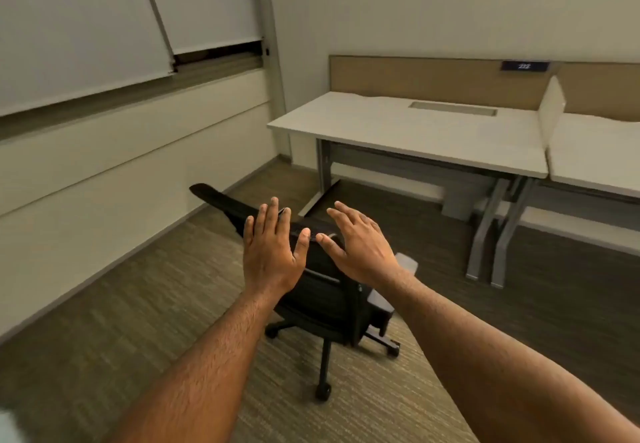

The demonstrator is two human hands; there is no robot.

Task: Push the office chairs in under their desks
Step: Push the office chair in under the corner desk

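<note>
Fingers of the left hand and right hand are spread flat, gripping nothing, poised at the top of the chair back. The chair stands on carpet, well short of the desk.

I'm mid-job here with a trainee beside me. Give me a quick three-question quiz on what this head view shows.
1. True or false: the office chair is already tucked under the desk.
2. Multiple choice: both hands are A) gripping an armrest, B) open with fingers spread above the chair's backrest, C) flat on the desk.
3. Short answer: what stands upright between the two desktops?

Key:
1. False. The chair stands on the carpet, clear of the desk.
2. B. Left hand and right hand are open, grasping nothing.
3. A white divider panel.
</note>
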